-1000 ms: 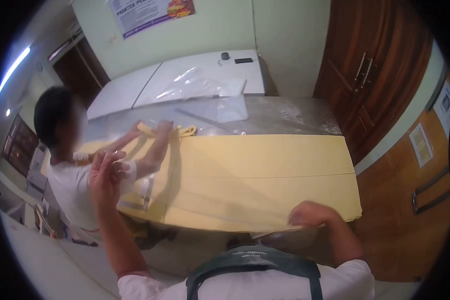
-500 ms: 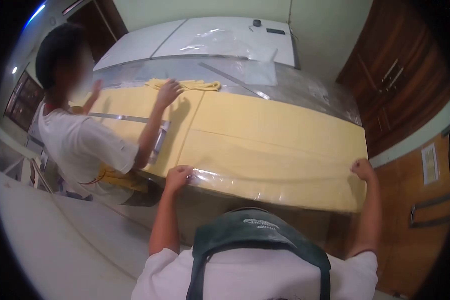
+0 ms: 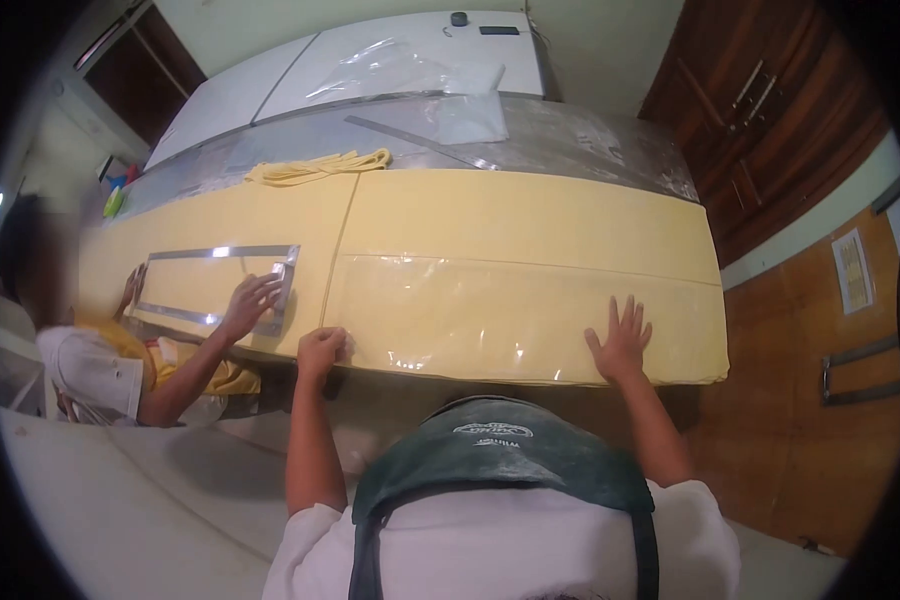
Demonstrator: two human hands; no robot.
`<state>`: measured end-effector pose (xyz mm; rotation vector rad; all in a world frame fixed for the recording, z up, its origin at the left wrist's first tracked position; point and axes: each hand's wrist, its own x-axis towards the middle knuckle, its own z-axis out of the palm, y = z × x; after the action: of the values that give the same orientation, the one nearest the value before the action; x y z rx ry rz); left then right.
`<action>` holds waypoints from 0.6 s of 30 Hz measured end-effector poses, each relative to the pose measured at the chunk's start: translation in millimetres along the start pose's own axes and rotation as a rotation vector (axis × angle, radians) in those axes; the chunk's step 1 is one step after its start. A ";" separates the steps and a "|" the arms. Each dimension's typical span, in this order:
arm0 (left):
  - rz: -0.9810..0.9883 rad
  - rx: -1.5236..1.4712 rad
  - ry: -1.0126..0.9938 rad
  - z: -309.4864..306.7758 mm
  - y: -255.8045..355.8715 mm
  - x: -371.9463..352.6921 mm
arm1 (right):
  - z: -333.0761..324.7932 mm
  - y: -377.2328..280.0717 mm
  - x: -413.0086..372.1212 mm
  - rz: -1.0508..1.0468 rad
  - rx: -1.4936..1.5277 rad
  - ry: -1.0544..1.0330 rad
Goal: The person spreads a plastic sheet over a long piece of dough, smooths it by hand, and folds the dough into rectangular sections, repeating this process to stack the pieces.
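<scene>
A clear plastic sheet [image 3: 450, 320] lies over the near half of a wide, flat yellow slab [image 3: 530, 215] that looks like dough. At the plastic's near left corner, my left hand [image 3: 320, 352] is closed with its fingers pinching the film edge. My right hand [image 3: 622, 340] rests flat on the plastic towards the right, fingers spread. A seam crosses the slab just beyond my left hand. Left of that seam, a co-worker's hand [image 3: 252, 305] touches a rectangular metal frame [image 3: 220, 253] lying on the yellow surface.
Folded yellow strips [image 3: 320, 167] lie at the slab's far edge. Behind them are a flat metal strip [image 3: 410, 140] and crumpled clear plastic [image 3: 475, 115] on the grey worktop [image 3: 610, 140]. The co-worker [image 3: 90, 360] stands close at left. Wooden doors [image 3: 760, 110] are at right.
My right hand has gone from a closed grip at the plastic's right end to lying spread on it, further left. The plastic now lies flatter. The co-worker has lowered their hands to the metal frame.
</scene>
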<state>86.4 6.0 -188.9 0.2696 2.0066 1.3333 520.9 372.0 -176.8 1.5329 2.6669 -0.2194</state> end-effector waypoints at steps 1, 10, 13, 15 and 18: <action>-0.016 -0.008 0.061 4.7 10.2 -10.4 | -2.5 0.9 0.6 -0.006 0.011 0.027; -0.022 0.078 0.086 -9.6 2.9 -5.2 | -2.9 -1.2 10.6 -0.040 0.069 0.031; 0.027 -0.074 0.064 -5.5 3.0 -1.4 | -9.7 -12.0 10.1 0.005 0.104 -0.015; 0.017 -0.227 0.003 1.9 14.8 -6.1 | -10.3 -25.9 6.7 0.012 0.103 0.126; 0.048 -0.174 -0.029 21.7 41.2 -16.2 | 0.5 -53.1 19.9 -0.239 0.381 0.341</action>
<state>104.1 31.7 -150.8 0.2568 1.8567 1.5154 465.0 362.6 -174.7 1.4422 3.2348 -0.5536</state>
